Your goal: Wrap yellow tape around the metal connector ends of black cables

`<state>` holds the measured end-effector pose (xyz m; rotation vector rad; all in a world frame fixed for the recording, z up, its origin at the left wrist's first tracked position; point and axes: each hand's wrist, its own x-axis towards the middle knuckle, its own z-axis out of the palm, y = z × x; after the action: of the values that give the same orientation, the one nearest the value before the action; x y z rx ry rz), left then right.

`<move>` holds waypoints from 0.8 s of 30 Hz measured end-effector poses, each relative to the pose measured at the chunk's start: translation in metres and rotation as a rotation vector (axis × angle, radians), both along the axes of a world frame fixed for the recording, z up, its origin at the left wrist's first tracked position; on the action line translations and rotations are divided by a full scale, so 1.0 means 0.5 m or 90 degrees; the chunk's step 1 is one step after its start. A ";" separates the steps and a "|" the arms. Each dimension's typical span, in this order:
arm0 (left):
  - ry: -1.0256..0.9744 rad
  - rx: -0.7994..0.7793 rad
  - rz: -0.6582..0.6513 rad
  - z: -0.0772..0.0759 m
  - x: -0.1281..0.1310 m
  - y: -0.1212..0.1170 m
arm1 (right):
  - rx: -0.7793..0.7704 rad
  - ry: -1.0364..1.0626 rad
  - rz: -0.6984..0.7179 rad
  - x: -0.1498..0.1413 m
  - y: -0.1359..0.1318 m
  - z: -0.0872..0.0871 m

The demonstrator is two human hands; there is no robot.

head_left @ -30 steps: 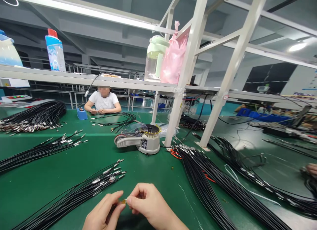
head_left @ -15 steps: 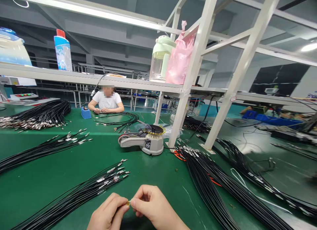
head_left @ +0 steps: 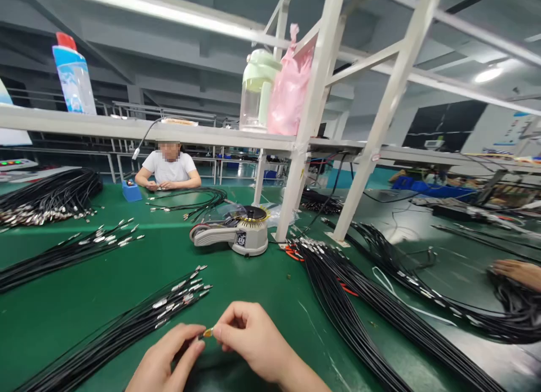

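Observation:
At the bottom middle, my left hand [head_left: 167, 355] is closed in a pinch around a thin dark piece that looks like a cable end, mostly covered by the fingers. A small amber piece [head_left: 208, 333], resembling a bit of tape, shows between my two hands. The thumb and index finger of my right hand [head_left: 249, 338] pinch its right end. Both hands are held just above the green table [head_left: 270, 290]. To the left of them lies a bundle of black cables [head_left: 139, 319] with silver connector ends. What my palms hide cannot be seen.
A round tape dispenser [head_left: 249, 243] stands ahead. Thick black cable bundles [head_left: 338, 290] lie to the right, by white shelf posts [head_left: 302, 172]. More cables [head_left: 59, 254] lie left. Another person [head_left: 169, 166] sits opposite; a co-worker's hand [head_left: 519, 274] touches cables at far right.
The view has shifted a little. My left fingers have parted slightly from the right ones, and more of the amber piece shows between them. A co-worker's hand shows again at the right.

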<state>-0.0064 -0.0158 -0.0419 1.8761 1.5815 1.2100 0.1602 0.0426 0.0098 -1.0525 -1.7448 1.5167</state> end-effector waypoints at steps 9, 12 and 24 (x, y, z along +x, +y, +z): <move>-0.030 -0.201 0.000 0.068 -0.004 -0.022 | 0.022 -0.048 0.031 0.005 0.004 0.000; -0.052 -0.228 -0.012 0.072 -0.005 -0.021 | 0.025 -0.056 0.031 0.006 0.003 -0.001; -0.127 -0.297 -0.054 0.070 -0.014 -0.018 | 0.030 -0.049 0.047 0.004 0.007 -0.003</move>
<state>-0.0134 -0.0248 -0.0067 1.4614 1.5002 0.8661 0.1620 0.0460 0.0081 -1.0458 -1.8826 1.4900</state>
